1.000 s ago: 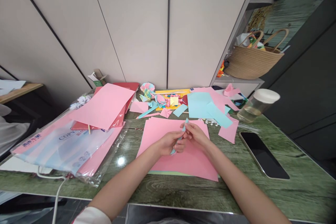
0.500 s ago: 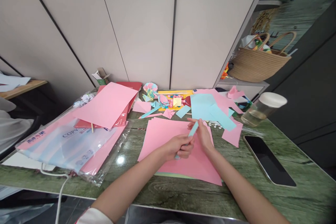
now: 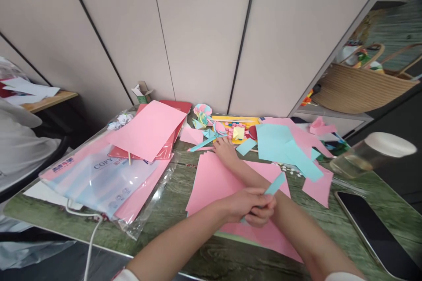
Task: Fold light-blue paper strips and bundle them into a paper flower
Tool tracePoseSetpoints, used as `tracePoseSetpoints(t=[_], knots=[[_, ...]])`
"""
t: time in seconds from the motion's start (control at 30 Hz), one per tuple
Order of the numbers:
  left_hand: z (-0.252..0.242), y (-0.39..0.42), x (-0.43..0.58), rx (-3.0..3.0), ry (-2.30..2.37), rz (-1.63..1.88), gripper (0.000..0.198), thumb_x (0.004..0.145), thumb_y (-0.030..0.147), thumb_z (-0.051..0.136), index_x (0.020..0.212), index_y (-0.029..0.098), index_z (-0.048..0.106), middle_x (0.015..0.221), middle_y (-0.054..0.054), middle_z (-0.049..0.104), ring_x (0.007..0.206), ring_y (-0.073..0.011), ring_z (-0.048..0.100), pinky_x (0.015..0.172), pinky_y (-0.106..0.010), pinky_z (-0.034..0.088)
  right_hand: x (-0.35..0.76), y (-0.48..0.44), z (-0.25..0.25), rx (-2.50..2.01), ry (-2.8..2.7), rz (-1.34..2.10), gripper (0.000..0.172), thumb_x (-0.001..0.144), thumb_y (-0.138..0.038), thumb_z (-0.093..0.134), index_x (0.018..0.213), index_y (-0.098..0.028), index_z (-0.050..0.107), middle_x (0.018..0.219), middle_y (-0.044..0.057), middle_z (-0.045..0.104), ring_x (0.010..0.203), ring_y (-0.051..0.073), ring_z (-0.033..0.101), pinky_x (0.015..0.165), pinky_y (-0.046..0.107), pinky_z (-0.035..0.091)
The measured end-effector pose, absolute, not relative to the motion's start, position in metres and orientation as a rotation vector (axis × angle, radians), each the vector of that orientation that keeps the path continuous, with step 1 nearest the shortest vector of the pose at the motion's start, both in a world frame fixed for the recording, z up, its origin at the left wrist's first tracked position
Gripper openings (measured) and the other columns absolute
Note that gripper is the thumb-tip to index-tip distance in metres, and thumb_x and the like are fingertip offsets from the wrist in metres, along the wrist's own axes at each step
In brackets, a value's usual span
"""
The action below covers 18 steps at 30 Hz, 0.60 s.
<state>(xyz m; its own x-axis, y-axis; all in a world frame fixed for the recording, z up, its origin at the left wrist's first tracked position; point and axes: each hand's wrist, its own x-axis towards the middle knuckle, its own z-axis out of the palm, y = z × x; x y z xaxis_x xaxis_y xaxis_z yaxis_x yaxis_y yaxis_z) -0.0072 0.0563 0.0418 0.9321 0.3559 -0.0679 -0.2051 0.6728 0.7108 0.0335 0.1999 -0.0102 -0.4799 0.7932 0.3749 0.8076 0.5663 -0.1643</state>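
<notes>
**Blue strip in the left hand, right hand out among the folded paper**

From my end of the feed, the left hand is curled firmly around a narrow light-blue paper strip, whose far end sticks out past the grip, up and to the right. The right hand lies beyond it and to its left, palm down, fingers slightly spread at the edge of the small papers; from this angle I can't tell whether it pinches anything.

Several pieces look finished to me: a pink-and-blue folded paper flower just beyond the right hand, a rounded pink-and-blue paper flower farther off to its left, and a small yellow folded paper square to its right.

Plenty of stock remains. A flat light-blue paper rectangle lies near the right hand, a large light-blue paper sheet farther right, and a stack of pink paper sheets beneath both hands. I'd judge the held strip partway along: narrow, but with no flower shape.
</notes>
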Motion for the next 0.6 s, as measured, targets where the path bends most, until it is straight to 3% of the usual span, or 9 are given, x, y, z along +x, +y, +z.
tracePoseSetpoints(t=[0.13, 0.27, 0.43, 0.6], knots=[[0.041, 0.061, -0.009, 0.759, 0.228, 0.372, 0.021, 0.082, 0.033, 0.045, 0.07, 0.017, 0.039, 0.045, 0.008, 0.023, 0.031, -0.0028, 0.018, 0.035, -0.02, 0.01, 0.044, 0.194, -0.008, -1.248, -2.503, -0.13, 0.017, 0.084, -0.021, 0.043, 0.076, -0.017, 0.058, 0.083, 0.007, 0.058, 0.086, 0.02, 0.044, 0.08, 0.034, 0.03], [0.043, 0.062, -0.011, 0.787, 0.211, 0.386, 0.024, 0.082, 0.034, 0.044, 0.067, 0.017, 0.037, 0.045, 0.009, 0.022, 0.031, -0.0026, 0.019, 0.035, -0.02, 0.011, 0.09, 0.174, 0.008, -1.25, -2.51, -0.213, 0.016, 0.086, -0.02, 0.041, 0.083, -0.018, 0.057, 0.084, 0.007, 0.059, 0.089, 0.021, 0.045, 0.08, 0.035, 0.028], [0.042, 0.066, -0.013, 0.887, 0.268, 0.431, 0.024, 0.083, 0.037, 0.041, 0.069, 0.018, 0.036, 0.047, 0.009, 0.021, 0.033, -0.003, 0.018, 0.036, -0.02, 0.012, 0.155, 0.145, 0.013, -1.246, -2.308, -0.222, 0.015, 0.083, -0.019, 0.044, 0.086, -0.02, 0.058, 0.081, 0.005, 0.06, 0.083, 0.019, 0.049, 0.072, 0.032, 0.036], [0.03, 0.075, -0.011, 1.161, 0.74, 0.742, 0.025, 0.082, 0.041, 0.038, 0.072, 0.019, 0.036, 0.051, 0.008, 0.026, 0.041, -0.0052, 0.025, 0.04, -0.019, 0.019, 0.2, 0.128, 0.008, -1.207, -2.117, -0.194, 0.024, 0.082, -0.015, 0.042, 0.099, -0.022, 0.058, 0.086, 0.004, 0.06, 0.084, 0.018, 0.051, 0.075, 0.032, 0.041]])
